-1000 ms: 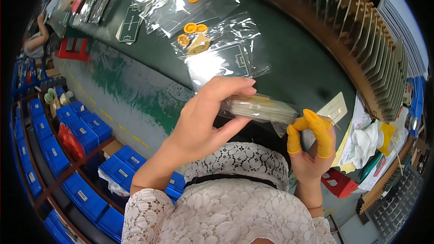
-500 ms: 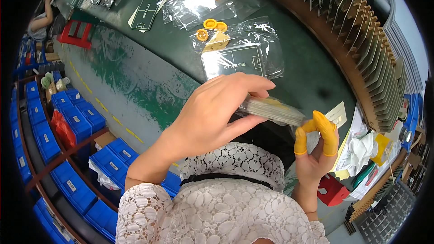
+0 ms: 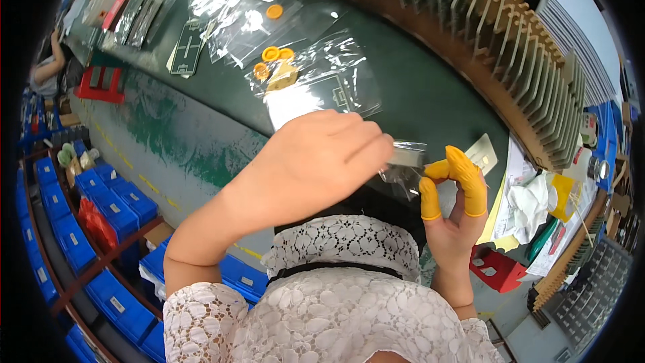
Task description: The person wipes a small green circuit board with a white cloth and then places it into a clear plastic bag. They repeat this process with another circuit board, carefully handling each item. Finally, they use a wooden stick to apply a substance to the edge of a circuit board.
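Observation:
A clear plastic bag [image 3: 408,156] holding a pale stack of thin boards spans the gap between my hands above the bench edge. My left hand [image 3: 322,158] is closed on the bag's left part, its back turned up and its fingertips hidden. Yellow finger cots cover the thumb and fingers of my right hand [image 3: 457,205], which pinches the bag's loose right end. Beyond my left hand lies another clear bag [image 3: 359,77] over a dark green printed board [image 3: 332,94]. Several orange rings [image 3: 271,54] and a tan piece [image 3: 282,77] rest at its left end.
A long slotted rack [image 3: 463,20] of upright boards curves along the bench's far right. Papers [image 3: 500,208], a white crumpled cloth [image 3: 527,202] and a red holder [image 3: 497,269] are at right. Blue bins [image 3: 114,299] line the left, past the floor. A person's arm [image 3: 55,60] shows far left.
My left hand has rolled over, its back now facing up and covering more of the bagged stack. My right hand keeps its pinch. The whole view has shifted slightly.

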